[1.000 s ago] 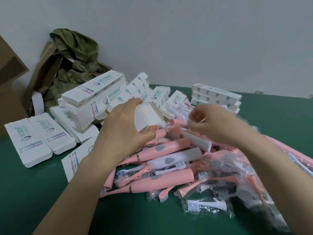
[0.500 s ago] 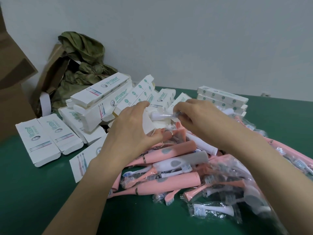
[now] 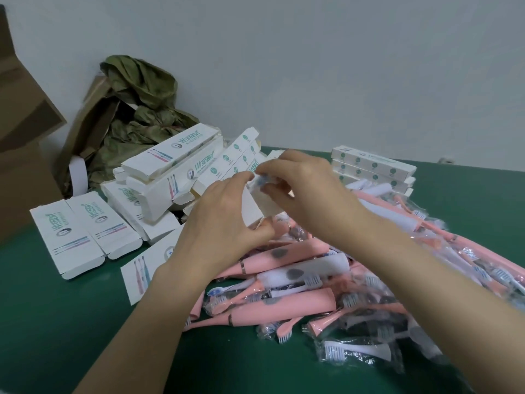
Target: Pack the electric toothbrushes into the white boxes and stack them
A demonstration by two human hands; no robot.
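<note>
A heap of pink and white electric toothbrushes (image 3: 298,280) and bagged brush heads lies on the green table (image 3: 56,322). My left hand (image 3: 227,220) grips an open white box (image 3: 252,209) above the heap's far edge. My right hand (image 3: 306,191) pinches a small bagged brush head (image 3: 260,180) at the mouth of that box. Loose white boxes (image 3: 170,166) are piled behind and left of my hands. A neat stack of closed white boxes (image 3: 372,169) stands at the back right.
Two flat white boxes (image 3: 82,231) lie at the left on the table. A brown carton (image 3: 25,155) stands at the far left. Crumpled green cloth (image 3: 142,109) and cardboard lean on the wall behind the boxes.
My right hand has moved left from the heap to the box mouth, bringing the bagged brush head with it. My left hand keeps holding the box, lifted slightly.
</note>
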